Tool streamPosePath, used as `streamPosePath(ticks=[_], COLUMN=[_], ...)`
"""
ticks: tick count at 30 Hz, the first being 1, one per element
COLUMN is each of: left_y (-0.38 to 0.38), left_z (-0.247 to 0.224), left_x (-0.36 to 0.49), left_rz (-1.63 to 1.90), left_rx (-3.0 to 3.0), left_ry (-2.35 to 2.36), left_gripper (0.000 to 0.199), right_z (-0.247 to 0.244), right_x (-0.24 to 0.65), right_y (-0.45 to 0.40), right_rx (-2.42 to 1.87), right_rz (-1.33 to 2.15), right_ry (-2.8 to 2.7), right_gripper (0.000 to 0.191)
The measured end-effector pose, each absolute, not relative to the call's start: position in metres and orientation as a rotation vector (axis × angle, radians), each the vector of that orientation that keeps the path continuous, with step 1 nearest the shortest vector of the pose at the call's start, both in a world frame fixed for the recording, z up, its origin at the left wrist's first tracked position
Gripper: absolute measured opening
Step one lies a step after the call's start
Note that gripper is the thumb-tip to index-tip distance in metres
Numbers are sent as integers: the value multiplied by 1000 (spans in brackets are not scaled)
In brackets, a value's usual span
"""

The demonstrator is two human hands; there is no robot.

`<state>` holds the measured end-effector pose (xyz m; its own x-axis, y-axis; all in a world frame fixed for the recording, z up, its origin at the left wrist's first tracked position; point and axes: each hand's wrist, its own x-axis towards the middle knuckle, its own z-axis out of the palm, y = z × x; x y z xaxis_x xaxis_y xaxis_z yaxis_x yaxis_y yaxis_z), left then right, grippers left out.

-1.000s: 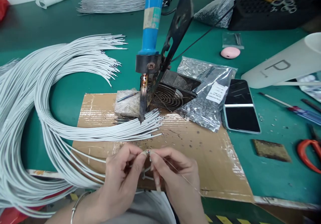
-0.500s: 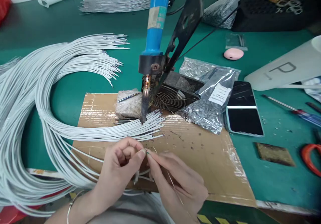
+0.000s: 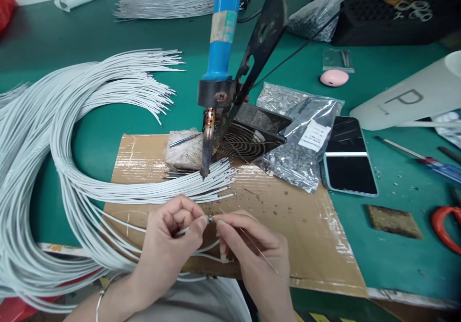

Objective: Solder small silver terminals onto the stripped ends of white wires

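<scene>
My left hand (image 3: 173,240) pinches a white cable (image 3: 183,231) close to its end, between thumb and forefinger. A tiny bluish-green stripped end (image 3: 210,220) shows just past those fingertips. My right hand (image 3: 252,254) meets it there, thumb and forefinger closed at the tip. Across the right fingers runs a thin strand of solder wire (image 3: 264,257), trailing down toward the wrist. Above both hands a blue soldering iron (image 3: 220,57) points downward in a black metal bracket (image 3: 261,38). Its dark tip hangs over a bundle of white cables (image 3: 144,191).
A cardboard sheet (image 3: 302,235) covers the green table (image 3: 194,38). Behind the iron lie a black fan (image 3: 245,142) and a bag of small metal parts (image 3: 302,144). To the right are a phone (image 3: 349,163), a white cup (image 3: 403,96), a screwdriver (image 3: 418,156) and red-handled scissors (image 3: 442,226).
My right hand has shifted slightly left and turned, its lower fingers now curled beneath. More of the cable end shows between the fingertips. My left hand has hardly moved.
</scene>
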<state>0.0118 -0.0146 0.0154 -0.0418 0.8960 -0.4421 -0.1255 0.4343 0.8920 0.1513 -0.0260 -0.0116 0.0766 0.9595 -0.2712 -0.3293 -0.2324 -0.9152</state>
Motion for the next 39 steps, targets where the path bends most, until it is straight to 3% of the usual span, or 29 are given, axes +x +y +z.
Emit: streamPosePath(ticks=[21, 32, 39], left_y=[-11, -19, -18], left_z=[16, 13, 13], left_x=[11, 9, 10], left_rz=[936, 967, 941], left_rx=[794, 1231, 1181], left_ry=[1363, 1602, 1582], left_gripper=[18, 9, 11], right_z=[-7, -5, -3], right_x=[152, 154, 156], right_y=[-26, -22, -22], right_rx=[-1325, -1315, -1301], right_rz=[1349, 1337, 1358], right_ry=[-704, -693, -656], right_gripper=[6, 7, 6])
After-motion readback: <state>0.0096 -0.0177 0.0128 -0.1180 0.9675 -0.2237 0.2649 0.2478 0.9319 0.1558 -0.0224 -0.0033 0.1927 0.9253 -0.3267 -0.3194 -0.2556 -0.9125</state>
